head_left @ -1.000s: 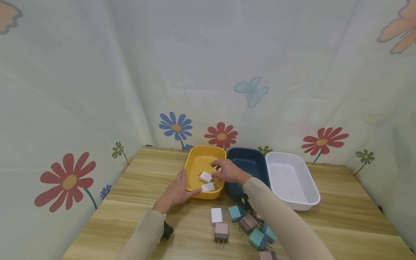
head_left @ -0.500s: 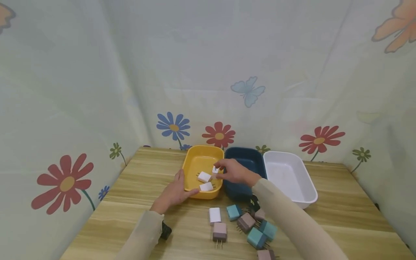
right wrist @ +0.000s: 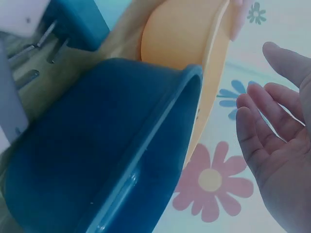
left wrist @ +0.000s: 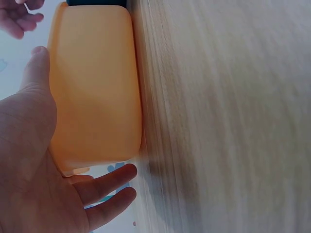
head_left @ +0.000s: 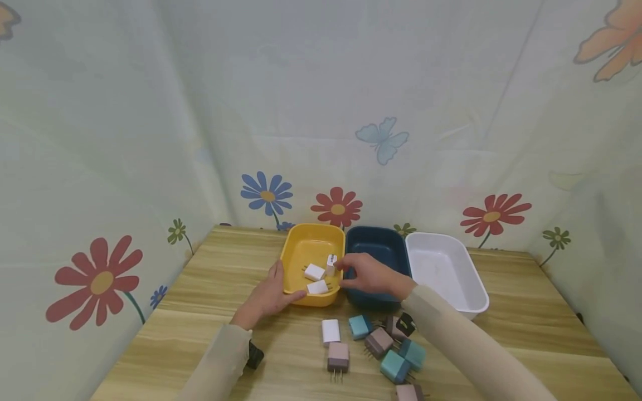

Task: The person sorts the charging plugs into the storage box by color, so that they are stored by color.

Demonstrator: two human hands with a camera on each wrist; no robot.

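1. The placing of an upright white wall charger (head_left: 331, 264) in the yellow bin (head_left: 307, 248) is, in my judgement, just finishing: the charger is standing by the bin's right wall, beside two white wall chargers that are lying there (head_left: 315, 272) (head_left: 317, 287).
2. The right hand (head_left: 368, 273) is holding nothing; its fingers are bending loosely, thumb parted, fingertips hovering just beside that charger.
3. The left hand (head_left: 266, 295) is steadying the bin's near-left corner, fingers and thumb fairly straight, thumb resting along the near rim.
4. The next move is probably calling for the right hand to lift clear of the rim without tipping the charger, then to reach for the white wall charger (head_left: 330, 331) that is lying on the table just beyond a pink wall charger (head_left: 338, 356).
5. Compared with half a second ago, the right hand is sitting farther right, over the navy bin (head_left: 383, 250), and is no longer gripping the charger; the left hand is keeping its place.
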